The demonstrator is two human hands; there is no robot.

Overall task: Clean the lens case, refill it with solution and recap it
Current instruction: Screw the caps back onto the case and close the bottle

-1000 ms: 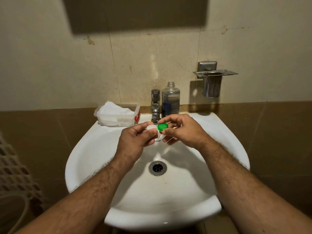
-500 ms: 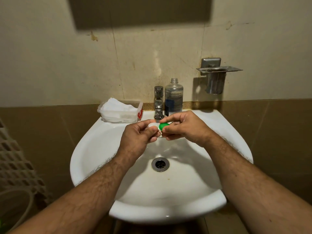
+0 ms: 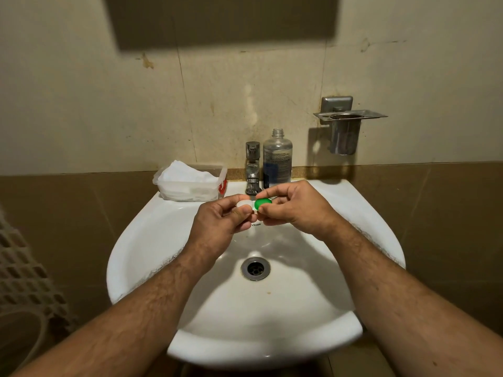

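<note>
Both forearms bare, reaching forward from the lower corners and converging at mid-frame. Left hand [image 3: 217, 221] back-up, thumb and curled fingers pinching the white end of the lens case [image 3: 254, 205]. Right hand [image 3: 295, 206] opposite, wrist bent inward, thumb and forefinger pinching the green cap [image 3: 262, 203]. Fingertips of the two hands nearly touching.

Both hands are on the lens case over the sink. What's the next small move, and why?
Probably twist the green cap off with the right hand while the left hand steadies the case. Both caps look still on, the right fingers already pinch the green one, and the solution bottle stands open behind.
</note>
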